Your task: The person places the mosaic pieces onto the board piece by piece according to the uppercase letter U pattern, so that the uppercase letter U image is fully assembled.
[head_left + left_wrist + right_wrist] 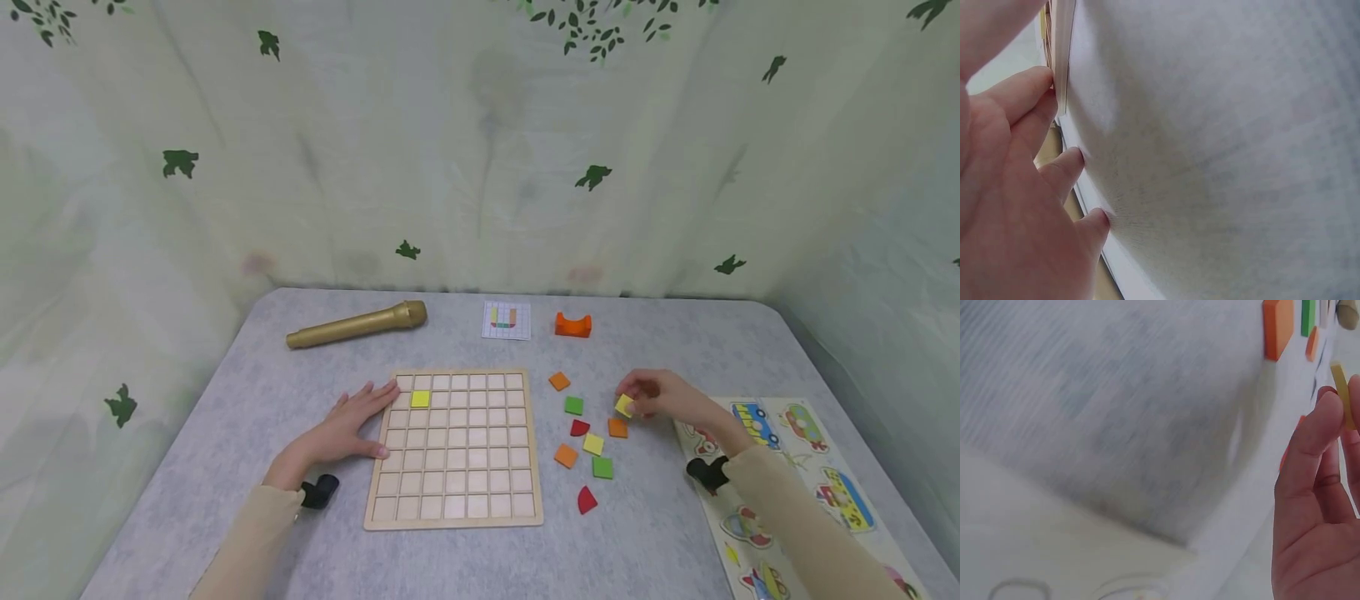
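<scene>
My right hand (663,395) pinches a yellow square tile (624,406) between thumb and fingers, and the right wrist view shows that tile (1342,394) edge-on, raised off the table. With fingers spread, my left hand (352,427) rests at the left edge of a wooden grid board (536,467); in the left wrist view some fingertips (1099,219) touch the table. One yellow tile (421,399) lies in a cell near the board's upper left. Loose tiles lie between board and right hand: an orange tile (617,428), a green tile (602,467), a yellow tile (593,444) and red quarter-round pieces (587,500).
A gold microphone (358,324) lies at the back left. A small pattern card (506,320) and an orange curved block (573,325) are behind the board. Under the right forearm lies a picture puzzle board (810,483). A curtain (480,167) hangs behind the table.
</scene>
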`<state>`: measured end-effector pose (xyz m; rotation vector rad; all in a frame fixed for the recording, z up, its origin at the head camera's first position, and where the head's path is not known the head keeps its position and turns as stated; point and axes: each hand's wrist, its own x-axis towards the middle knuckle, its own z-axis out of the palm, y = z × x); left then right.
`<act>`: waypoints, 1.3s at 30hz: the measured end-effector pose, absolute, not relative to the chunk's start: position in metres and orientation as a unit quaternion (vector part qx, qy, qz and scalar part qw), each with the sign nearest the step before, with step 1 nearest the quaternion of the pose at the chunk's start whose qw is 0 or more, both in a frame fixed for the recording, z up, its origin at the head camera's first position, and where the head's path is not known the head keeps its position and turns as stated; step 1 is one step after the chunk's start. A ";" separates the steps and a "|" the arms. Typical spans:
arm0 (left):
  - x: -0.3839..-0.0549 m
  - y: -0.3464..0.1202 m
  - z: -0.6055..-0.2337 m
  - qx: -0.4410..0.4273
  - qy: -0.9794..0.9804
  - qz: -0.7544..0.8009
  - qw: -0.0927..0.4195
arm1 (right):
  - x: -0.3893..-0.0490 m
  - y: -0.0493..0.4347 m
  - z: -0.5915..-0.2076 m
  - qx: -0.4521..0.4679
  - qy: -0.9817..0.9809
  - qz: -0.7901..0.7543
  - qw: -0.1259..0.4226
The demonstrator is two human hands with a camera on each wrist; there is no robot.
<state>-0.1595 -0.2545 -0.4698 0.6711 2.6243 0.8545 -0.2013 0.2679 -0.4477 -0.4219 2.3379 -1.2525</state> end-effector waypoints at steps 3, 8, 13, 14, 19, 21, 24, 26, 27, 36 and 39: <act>-0.159 -0.255 -0.470 0.233 0.914 0.299 0.148 | -0.203 0.257 -0.445 -0.151 0.844 -0.462 0.225; -0.159 -0.254 -0.469 0.232 0.913 0.302 0.147 | -0.207 0.235 -0.444 -0.177 0.836 -0.469 0.224; -0.158 -0.254 -0.469 0.231 0.912 0.304 0.150 | -0.211 0.209 -0.440 -0.202 0.824 -0.473 0.239; -0.158 -0.254 -0.470 0.232 0.912 0.304 0.151 | -0.212 0.203 -0.439 -0.205 0.823 -0.472 0.240; -0.159 -0.255 -0.471 0.232 0.913 0.300 0.150 | -0.215 0.176 -0.437 -0.218 0.809 -0.488 0.244; -0.158 -0.255 -0.471 0.232 0.913 0.301 0.150 | -0.217 0.166 -0.437 -0.218 0.806 -0.491 0.247; -0.158 -0.255 -0.471 0.233 0.913 0.302 0.147 | -0.219 0.152 -0.437 -0.219 0.804 -0.491 0.254; -0.158 -0.255 -0.470 0.232 0.913 0.302 0.147 | -0.220 0.143 -0.437 -0.226 0.801 -0.491 0.257; -0.158 -0.255 -0.470 0.232 0.913 0.302 0.147 | -0.220 0.139 -0.437 -0.233 0.798 -0.492 0.259; -0.158 -0.254 -0.468 0.230 0.913 0.302 0.150 | -0.226 0.098 -0.445 -0.267 0.778 -0.497 0.276; -0.158 -0.254 -0.468 0.229 0.913 0.303 0.153 | -0.226 0.086 -0.447 -0.272 0.776 -0.499 0.275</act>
